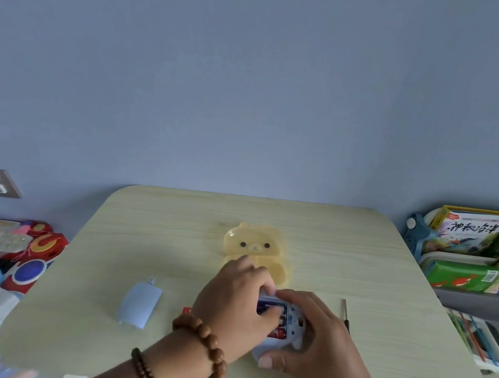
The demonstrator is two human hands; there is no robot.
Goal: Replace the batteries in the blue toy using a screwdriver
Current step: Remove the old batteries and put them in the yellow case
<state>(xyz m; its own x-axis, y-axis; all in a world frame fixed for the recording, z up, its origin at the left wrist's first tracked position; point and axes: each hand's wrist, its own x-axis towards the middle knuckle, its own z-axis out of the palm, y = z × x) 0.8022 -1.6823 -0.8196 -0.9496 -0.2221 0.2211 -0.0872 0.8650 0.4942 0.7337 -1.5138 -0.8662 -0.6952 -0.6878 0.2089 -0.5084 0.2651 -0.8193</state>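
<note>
The pale blue toy (292, 319) lies on its back near the table's front edge, its battery bay open with red and dark batteries (278, 333) showing inside. My right hand (314, 344) wraps around the toy from the right, thumb along its near end. My left hand (240, 304) is over the bay with its fingertips on a battery (268, 310). The pale blue battery cover (139, 304) lies loose to the left. A thin screwdriver (346, 316) rests on the table just right of my right hand. A small red piece (187, 310) peeks out beside my left wrist.
A translucent yellow bear-shaped tray (255, 249) sits just beyond my hands. Toys (29, 253) are piled left of the wooden table (389, 268). A rack of children's books (474, 244) stands at the right.
</note>
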